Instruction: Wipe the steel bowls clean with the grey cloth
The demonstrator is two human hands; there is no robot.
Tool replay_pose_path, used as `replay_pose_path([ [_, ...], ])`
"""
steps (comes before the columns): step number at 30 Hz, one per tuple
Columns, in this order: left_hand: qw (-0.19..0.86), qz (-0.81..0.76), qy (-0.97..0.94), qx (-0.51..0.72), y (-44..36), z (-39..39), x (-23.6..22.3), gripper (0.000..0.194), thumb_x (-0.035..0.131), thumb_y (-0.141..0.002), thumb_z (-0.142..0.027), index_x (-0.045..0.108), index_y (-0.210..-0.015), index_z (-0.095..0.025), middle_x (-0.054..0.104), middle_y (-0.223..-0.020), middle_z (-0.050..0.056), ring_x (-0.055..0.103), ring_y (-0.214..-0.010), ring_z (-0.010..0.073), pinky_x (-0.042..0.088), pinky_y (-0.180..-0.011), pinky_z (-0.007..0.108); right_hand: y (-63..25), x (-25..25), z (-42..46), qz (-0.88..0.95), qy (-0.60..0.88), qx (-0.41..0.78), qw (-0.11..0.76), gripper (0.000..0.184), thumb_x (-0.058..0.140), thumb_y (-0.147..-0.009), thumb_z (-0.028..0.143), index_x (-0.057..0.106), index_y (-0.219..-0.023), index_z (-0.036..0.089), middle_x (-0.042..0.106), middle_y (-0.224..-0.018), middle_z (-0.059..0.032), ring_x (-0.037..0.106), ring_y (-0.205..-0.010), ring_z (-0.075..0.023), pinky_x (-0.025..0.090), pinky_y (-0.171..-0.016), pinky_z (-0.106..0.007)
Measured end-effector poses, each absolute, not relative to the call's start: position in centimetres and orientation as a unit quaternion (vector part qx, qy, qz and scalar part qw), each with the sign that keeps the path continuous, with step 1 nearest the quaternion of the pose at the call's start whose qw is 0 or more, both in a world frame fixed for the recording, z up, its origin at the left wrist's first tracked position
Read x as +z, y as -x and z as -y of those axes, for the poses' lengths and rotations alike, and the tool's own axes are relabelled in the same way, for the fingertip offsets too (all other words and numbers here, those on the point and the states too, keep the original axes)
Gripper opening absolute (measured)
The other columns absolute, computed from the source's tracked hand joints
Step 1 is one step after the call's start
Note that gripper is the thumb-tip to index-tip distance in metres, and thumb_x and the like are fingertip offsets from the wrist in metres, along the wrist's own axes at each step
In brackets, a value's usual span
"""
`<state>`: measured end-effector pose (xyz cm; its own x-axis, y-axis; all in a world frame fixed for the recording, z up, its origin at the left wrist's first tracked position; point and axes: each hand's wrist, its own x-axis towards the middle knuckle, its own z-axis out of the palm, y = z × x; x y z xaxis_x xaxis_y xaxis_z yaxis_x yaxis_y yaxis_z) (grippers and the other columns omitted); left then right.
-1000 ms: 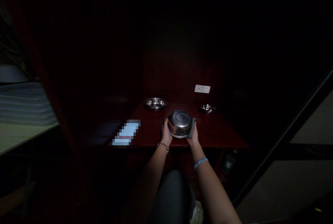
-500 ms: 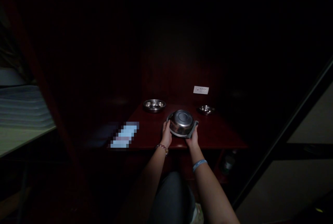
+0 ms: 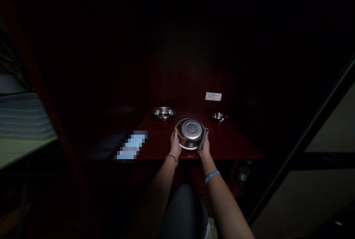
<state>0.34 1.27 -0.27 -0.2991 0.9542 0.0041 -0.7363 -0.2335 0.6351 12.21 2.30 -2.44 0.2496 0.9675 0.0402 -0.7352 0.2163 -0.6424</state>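
Note:
Between my two hands is a shiny steel bowl [image 3: 191,131], bottom side toward me and its rim facing away. My left hand [image 3: 175,143] grips the rim at the left, fingers closed on it. On the opposite side my right hand [image 3: 205,145] holds the rim together with a folded grey cloth [image 3: 203,139], which is pressed against the bowl. The bowl is over the near part of a dark red wooden desk [image 3: 227,144]; whether it touches the top I cannot tell. What lies inside or under it is hidden.
At the desk's back left stands a wider steel bowl [image 3: 163,113], with a smaller steel bowl [image 3: 219,117] at back right. A lit, blurred-out phone-like screen [image 3: 132,145] lies left. A white wall socket [image 3: 213,96] is behind; a bottle [image 3: 244,174] stands below right.
The bowl tilted and turned slightly between my hands, then came back nearer level, a little to the left. Both hands keep their hold; the view shifted slightly.

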Motion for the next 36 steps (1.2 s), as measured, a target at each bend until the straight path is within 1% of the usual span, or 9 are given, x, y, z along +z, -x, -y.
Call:
replay_pose_path([
  [5, 0.565, -0.272, -0.183, 0.757, -0.08, -1.26, -0.2, 0.022, 0.062, -0.092, -0.034, 0.071, -0.105, -0.019, 0.073, -0.12, 0.011, 0.064, -0.124, 0.0263, 0.047, -0.111, 0.043, -12.16, -2.61, -2.36, 0.222, 0.274, 0.56, 0.75, 0.045, 0.045, -0.097, 0.052, 0.073, -0.108, 0.02, 0.081, -0.104, -0.0026, 0.074, -0.104, -0.0159, 0.053, -0.105, -0.034],
  [9, 0.578, -0.272, -0.172, 0.75, -0.19, -1.06, -0.23, 0.024, 0.064, -0.091, -0.036, 0.07, -0.107, -0.019, 0.073, -0.119, 0.011, 0.065, -0.12, 0.0265, 0.049, -0.108, 0.043, -12.14, -2.68, -2.45, 0.218, 0.271, 0.556, 0.755, 0.045, 0.046, -0.097, 0.052, 0.074, -0.108, 0.019, 0.081, -0.103, -0.0043, 0.074, -0.106, -0.0168, 0.052, -0.106, -0.035],
  [13, 0.568, -0.248, -0.189, 0.762, -0.47, -0.93, -0.29, 0.024, 0.066, -0.09, -0.036, 0.07, -0.106, -0.019, 0.073, -0.118, 0.01, 0.067, -0.117, 0.0241, 0.049, -0.107, 0.041, -12.37, -2.42, -2.36, 0.202, 0.252, 0.575, 0.751, 0.049, 0.037, -0.1, 0.054, 0.073, -0.109, 0.022, 0.08, -0.109, -0.0031, 0.071, -0.112, -0.016, 0.049, -0.11, -0.037],
  [17, 0.559, -0.248, -0.259, 0.748, -0.74, -0.66, -0.44, 0.022, 0.071, -0.086, -0.035, 0.071, -0.097, -0.017, 0.075, -0.104, 0.009, 0.068, -0.11, 0.0219, 0.048, -0.105, 0.037, -12.71, -2.41, -2.28, 0.186, 0.234, 0.589, 0.751, 0.057, 0.028, -0.101, 0.06, 0.074, -0.104, 0.026, 0.079, -0.112, -0.0015, 0.07, -0.114, -0.0172, 0.048, -0.11, -0.041],
  [19, 0.56, -0.26, -0.29, 0.731, -0.81, -0.5, -0.49, 0.025, 0.075, -0.082, -0.037, 0.071, -0.097, -0.017, 0.075, -0.101, 0.008, 0.068, -0.107, 0.0221, 0.049, -0.102, 0.036, -12.77, -2.59, -2.37, 0.189, 0.236, 0.596, 0.744, 0.058, 0.028, -0.101, 0.061, 0.074, -0.104, 0.027, 0.079, -0.113, -0.001, 0.07, -0.114, -0.0176, 0.046, -0.112, -0.042],
  [22, 0.557, -0.267, -0.317, 0.72, -0.86, -0.37, -0.47, 0.035, 0.078, -0.08, -0.042, 0.071, -0.103, -0.017, 0.075, -0.105, 0.009, 0.068, -0.106, 0.0222, 0.049, -0.101, 0.036, -12.71, -2.91, -2.59, 0.19, 0.244, 0.595, 0.742, 0.058, 0.027, -0.102, 0.06, 0.074, -0.107, 0.027, 0.078, -0.116, -0.0006, 0.069, -0.116, -0.0167, 0.043, -0.115, -0.042],
  [26, 0.554, -0.263, -0.319, 0.723, -0.85, -0.41, -0.4, 0.043, 0.076, -0.082, -0.048, 0.07, -0.111, -0.018, 0.074, -0.116, 0.01, 0.068, -0.109, 0.0226, 0.048, -0.103, 0.037, -12.54, -3.1, -2.72, 0.217, 0.234, 0.592, 0.74, 0.059, 0.027, -0.101, 0.061, 0.073, -0.112, 0.025, 0.077, -0.119, -0.0022, 0.068, -0.118, -0.0166, 0.043, -0.114, -0.041],
  [30, 0.556, -0.247, -0.297, 0.736, -0.83, -0.53, -0.41, 0.039, 0.073, -0.086, -0.045, 0.071, -0.114, -0.018, 0.073, -0.121, 0.011, 0.067, -0.114, 0.023, 0.047, -0.107, 0.038, -12.48, -3.14, -2.69, 0.227, 0.235, 0.589, 0.739, 0.057, 0.031, -0.102, 0.059, 0.072, -0.115, 0.023, 0.077, -0.12, -0.0025, 0.07, -0.115, -0.0166, 0.044, -0.114, -0.04],
  [36, 0.566, -0.237, -0.224, 0.757, -0.57, -0.79, -0.22, 0.028, 0.068, -0.091, -0.034, 0.072, -0.113, -0.017, 0.069, -0.132, 0.011, 0.061, -0.127, 0.0234, 0.045, -0.111, 0.036, -12.44, -3.14, -2.79, 0.213, 0.248, 0.576, 0.749, 0.051, 0.036, -0.102, 0.054, 0.073, -0.114, 0.02, 0.079, -0.112, -0.0029, 0.072, -0.109, -0.0173, 0.049, -0.11, -0.038],
])
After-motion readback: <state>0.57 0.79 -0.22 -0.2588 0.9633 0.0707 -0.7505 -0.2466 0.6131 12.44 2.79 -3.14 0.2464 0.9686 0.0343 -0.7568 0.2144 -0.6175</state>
